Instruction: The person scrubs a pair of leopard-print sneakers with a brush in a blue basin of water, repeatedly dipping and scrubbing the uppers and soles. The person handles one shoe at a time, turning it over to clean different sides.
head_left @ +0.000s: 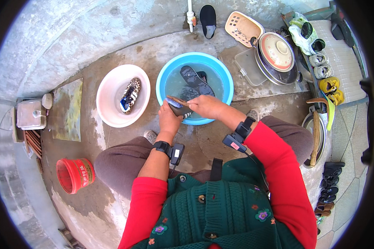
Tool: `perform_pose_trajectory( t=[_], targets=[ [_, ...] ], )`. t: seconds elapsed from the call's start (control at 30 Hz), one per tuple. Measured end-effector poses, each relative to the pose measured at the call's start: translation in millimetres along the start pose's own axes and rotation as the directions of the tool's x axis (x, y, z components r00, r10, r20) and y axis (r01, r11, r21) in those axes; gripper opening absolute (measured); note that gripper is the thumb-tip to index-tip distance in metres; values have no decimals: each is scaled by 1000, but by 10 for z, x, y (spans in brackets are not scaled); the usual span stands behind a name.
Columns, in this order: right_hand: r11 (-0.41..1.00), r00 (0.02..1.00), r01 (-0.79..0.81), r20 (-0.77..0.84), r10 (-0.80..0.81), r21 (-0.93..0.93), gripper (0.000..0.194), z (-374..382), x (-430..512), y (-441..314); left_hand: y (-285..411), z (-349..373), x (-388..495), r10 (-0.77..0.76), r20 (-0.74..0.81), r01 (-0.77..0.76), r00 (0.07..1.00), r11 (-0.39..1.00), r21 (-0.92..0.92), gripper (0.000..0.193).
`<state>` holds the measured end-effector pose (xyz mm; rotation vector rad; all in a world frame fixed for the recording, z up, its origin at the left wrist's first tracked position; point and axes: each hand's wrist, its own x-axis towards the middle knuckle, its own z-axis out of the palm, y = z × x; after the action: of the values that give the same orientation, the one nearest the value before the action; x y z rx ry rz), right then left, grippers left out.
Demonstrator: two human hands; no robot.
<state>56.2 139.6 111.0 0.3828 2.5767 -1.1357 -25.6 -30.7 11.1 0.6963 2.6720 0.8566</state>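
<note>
My left hand [169, 119] grips a shoe [178, 110] with a dark sole and a striped part, partly hidden by the hands. In my right hand [205, 106] is a scrubbing brush [175, 101] with a wooden handle, its bluish bristles against the shoe. Both hands are over the near rim of a blue plastic basin [230, 90]. Cloudy water fills the basin, and a dark shoe [194, 79] lies in it, sole upward. To the left, a pale pink basin [107, 102] holds a leopard-print shoe [131, 95] with white stripes.
A red bucket [75, 175] stands at left. One black slip-on shoe [208, 21] leans by a white pipe [190, 15]. Right of the blue basin are a lidded pot [277, 51], a plastic basket [244, 28] and a clear box [251, 70]. Yellow shoes [332, 90] sit farther right.
</note>
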Motion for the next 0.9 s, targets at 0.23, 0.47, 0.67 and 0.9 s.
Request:
perform_pose_trajectory(
  t=[0.23, 0.47, 0.67, 0.9],
  targets=[
    [999, 1000, -11, -12, 10, -51, 37, 183, 306, 162, 39, 4, 12, -63, -4, 62, 998, 993, -104, 105],
    [946, 948, -313, -94, 304, -89, 35, 728, 759, 903, 2, -41, -2, 41, 17, -40, 999, 999, -25, 80],
    [930, 931, -354, -134, 340, -100, 34, 837, 497, 1126, 13, 1, 16, -27, -10, 26, 1000, 995, -95, 79],
    [991, 991, -134, -15, 134, 2, 36, 151, 156, 379, 55, 28, -2, -39, -24, 39, 999, 999, -23, 94]
  ],
)
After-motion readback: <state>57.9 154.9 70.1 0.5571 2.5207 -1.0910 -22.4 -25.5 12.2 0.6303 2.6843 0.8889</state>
